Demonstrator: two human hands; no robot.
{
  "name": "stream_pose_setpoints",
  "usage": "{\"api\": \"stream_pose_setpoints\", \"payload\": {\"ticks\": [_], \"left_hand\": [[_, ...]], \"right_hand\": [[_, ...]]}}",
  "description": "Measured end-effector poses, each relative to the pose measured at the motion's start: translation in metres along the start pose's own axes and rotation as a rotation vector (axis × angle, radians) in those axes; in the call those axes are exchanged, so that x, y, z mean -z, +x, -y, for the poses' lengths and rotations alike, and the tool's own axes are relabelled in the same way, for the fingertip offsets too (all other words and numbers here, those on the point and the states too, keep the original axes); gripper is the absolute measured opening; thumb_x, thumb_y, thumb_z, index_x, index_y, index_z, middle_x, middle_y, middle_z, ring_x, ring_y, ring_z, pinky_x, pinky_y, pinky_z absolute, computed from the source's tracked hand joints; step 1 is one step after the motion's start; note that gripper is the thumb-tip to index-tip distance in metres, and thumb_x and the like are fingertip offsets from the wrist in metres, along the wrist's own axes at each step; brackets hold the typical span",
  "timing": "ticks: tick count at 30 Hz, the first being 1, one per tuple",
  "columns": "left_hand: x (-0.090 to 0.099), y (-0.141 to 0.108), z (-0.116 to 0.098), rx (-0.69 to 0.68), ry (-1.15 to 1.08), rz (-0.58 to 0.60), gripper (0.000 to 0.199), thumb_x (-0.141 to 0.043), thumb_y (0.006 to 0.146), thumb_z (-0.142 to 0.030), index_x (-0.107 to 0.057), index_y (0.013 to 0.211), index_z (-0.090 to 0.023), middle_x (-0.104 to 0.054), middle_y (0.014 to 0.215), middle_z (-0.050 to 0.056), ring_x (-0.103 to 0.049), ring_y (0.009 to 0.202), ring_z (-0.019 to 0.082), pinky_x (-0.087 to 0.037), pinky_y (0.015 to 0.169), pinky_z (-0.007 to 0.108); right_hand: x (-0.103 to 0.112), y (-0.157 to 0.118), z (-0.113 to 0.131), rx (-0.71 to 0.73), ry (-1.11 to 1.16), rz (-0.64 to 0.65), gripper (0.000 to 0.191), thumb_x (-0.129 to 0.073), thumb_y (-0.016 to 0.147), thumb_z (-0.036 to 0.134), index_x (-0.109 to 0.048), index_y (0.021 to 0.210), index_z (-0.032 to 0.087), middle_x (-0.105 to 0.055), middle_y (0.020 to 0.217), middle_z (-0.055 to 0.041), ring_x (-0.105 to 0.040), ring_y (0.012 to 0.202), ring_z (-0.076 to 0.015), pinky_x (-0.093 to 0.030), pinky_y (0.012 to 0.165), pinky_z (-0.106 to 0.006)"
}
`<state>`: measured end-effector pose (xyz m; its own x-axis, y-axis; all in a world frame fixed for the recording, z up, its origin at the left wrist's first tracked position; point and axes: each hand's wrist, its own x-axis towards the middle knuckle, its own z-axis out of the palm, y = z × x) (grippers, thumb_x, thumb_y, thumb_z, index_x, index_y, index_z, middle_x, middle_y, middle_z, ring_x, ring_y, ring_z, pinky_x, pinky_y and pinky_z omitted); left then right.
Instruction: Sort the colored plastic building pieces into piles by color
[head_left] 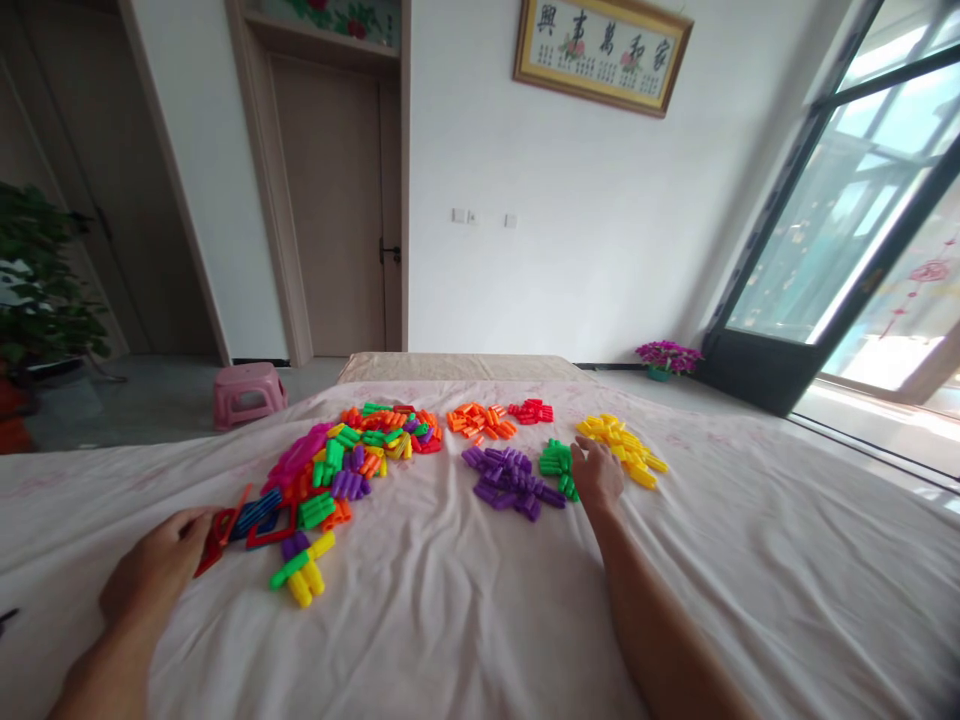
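Note:
At the left of the cloth-covered table, my left hand (pixel 161 560) is closed on a red plastic piece (pixel 217 538) at the edge of a mixed heap. Beside it lie dark blue pieces (pixel 259 508) and a red frame-shaped piece (pixel 274 528). My right hand (pixel 598 475) reaches over the right edge of a small pile of green bullet-shaped blocks (pixel 556 458). Its fingers look apart at the green blocks, with the tips partly hidden. Purple blocks (pixel 510 480) lie to the left of that pile, and yellow blocks (pixel 622 445) lie just right of the hand.
Orange blocks (pixel 480 421) and red blocks (pixel 531 411) form separate piles farther back. The mixed heap (pixel 360 440) includes a bright pink piece (pixel 300 455). A yellow, green and purple cluster (pixel 301 570) lies nearer. A pink stool (pixel 250 395) stands beyond the wrinkled cloth (pixel 465 620).

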<state>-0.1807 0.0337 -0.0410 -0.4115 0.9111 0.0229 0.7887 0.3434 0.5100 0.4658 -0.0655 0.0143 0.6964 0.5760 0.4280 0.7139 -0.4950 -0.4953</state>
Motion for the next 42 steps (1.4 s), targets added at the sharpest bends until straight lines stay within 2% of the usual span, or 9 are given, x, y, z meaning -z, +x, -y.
{"api": "stream_pose_setpoints", "payload": {"ticks": [3, 6, 12, 17, 22, 25, 33, 36, 42], "left_hand": [[0.002, -0.002, -0.003, 0.016, 0.023, -0.004, 0.057, -0.037, 0.095, -0.061, -0.075, 0.122, -0.028, -0.078, 0.103, 0.01, -0.066, 0.076, 0.029, -0.049, 0.067, 0.038], [0.003, -0.005, -0.006, -0.009, 0.008, -0.01, 0.057, -0.037, 0.095, -0.059, -0.075, 0.124, -0.028, -0.078, 0.109, 0.012, -0.068, 0.082, 0.029, -0.048, 0.069, 0.037], [0.006, -0.013, -0.013, 0.009, -0.004, -0.007, 0.054, -0.038, 0.095, -0.057, -0.077, 0.12, -0.029, -0.079, 0.113, 0.011, -0.069, 0.085, 0.03, -0.047, 0.069, 0.036], [0.006, -0.013, -0.014, -0.006, -0.019, -0.043, 0.05, -0.045, 0.092, -0.056, -0.079, 0.116, -0.028, -0.08, 0.105, 0.011, -0.068, 0.079, 0.029, -0.046, 0.065, 0.035], [0.007, -0.013, -0.016, 0.001, -0.03, -0.038, 0.052, -0.044, 0.092, -0.056, -0.079, 0.118, -0.029, -0.08, 0.106, 0.011, -0.069, 0.079, 0.029, -0.047, 0.065, 0.036], [0.008, -0.014, -0.017, 0.001, -0.037, -0.041, 0.05, -0.046, 0.092, -0.054, -0.08, 0.118, -0.029, -0.08, 0.106, 0.011, -0.07, 0.081, 0.03, -0.049, 0.066, 0.036], [0.007, -0.014, -0.016, -0.012, -0.039, -0.063, 0.047, -0.05, 0.091, -0.053, -0.08, 0.116, -0.029, -0.081, 0.103, 0.011, -0.071, 0.08, 0.029, -0.05, 0.066, 0.035], [0.006, -0.012, -0.015, -0.024, -0.03, -0.053, 0.05, -0.045, 0.093, -0.055, -0.08, 0.118, -0.029, -0.081, 0.106, 0.011, -0.071, 0.082, 0.03, -0.049, 0.065, 0.035], [0.007, -0.011, -0.016, 0.001, -0.011, -0.015, 0.055, -0.039, 0.095, -0.059, -0.077, 0.122, -0.03, -0.079, 0.114, 0.011, -0.07, 0.088, 0.031, -0.048, 0.069, 0.037]], "right_hand": [[-0.007, -0.005, 0.012, 0.145, 0.084, -0.064, 0.04, -0.049, 0.098, 0.031, -0.076, 0.125, 0.02, -0.072, 0.126, -0.0124, -0.062, 0.117, -0.0306, -0.045, 0.102, -0.043], [-0.014, -0.021, 0.044, 0.344, 0.241, -0.038, 0.035, -0.049, 0.096, 0.026, -0.078, 0.115, 0.021, -0.075, 0.118, -0.0106, -0.065, 0.11, -0.0275, -0.048, 0.098, -0.039], [-0.025, -0.096, 0.125, 0.75, 0.464, 0.389, 0.028, -0.054, 0.097, 0.017, -0.078, 0.111, 0.021, -0.077, 0.108, -0.0079, -0.071, 0.1, -0.0216, -0.053, 0.093, -0.032], [-0.032, -0.16, 0.182, 1.003, 0.444, 0.602, 0.037, -0.062, 0.093, 0.01, -0.073, 0.126, 0.023, -0.076, 0.124, -0.0079, -0.069, 0.114, -0.023, -0.053, 0.101, -0.036], [-0.044, -0.191, 0.232, 1.224, 0.467, 0.605, 0.044, -0.053, 0.101, 0.013, -0.063, 0.143, 0.024, -0.067, 0.144, -0.005, -0.063, 0.126, -0.021, -0.048, 0.109, -0.035], [-0.052, -0.197, 0.255, 1.313, 0.395, 0.6, 0.043, -0.052, 0.102, 0.016, -0.062, 0.144, 0.025, -0.066, 0.146, -0.0043, -0.063, 0.123, -0.0207, -0.048, 0.105, -0.033], [-0.067, -0.203, 0.266, 1.404, 0.258, 0.497, 0.015, -0.062, 0.101, 0.023, -0.075, 0.106, 0.023, -0.077, 0.11, -0.0034, -0.061, 0.099, -0.0216, -0.046, 0.084, -0.032], [-0.069, -0.205, 0.261, 1.395, 0.239, 0.495, 0.016, -0.06, 0.102, 0.022, -0.075, 0.097, 0.021, -0.076, 0.101, -0.0041, -0.061, 0.096, -0.0212, -0.046, 0.083, -0.031], [-0.065, -0.206, 0.254, 1.325, 0.321, 0.505, 0.027, -0.061, 0.101, 0.026, -0.068, 0.127, 0.023, -0.073, 0.122, -0.0035, -0.062, 0.105, -0.0206, -0.046, 0.09, -0.031]]}}
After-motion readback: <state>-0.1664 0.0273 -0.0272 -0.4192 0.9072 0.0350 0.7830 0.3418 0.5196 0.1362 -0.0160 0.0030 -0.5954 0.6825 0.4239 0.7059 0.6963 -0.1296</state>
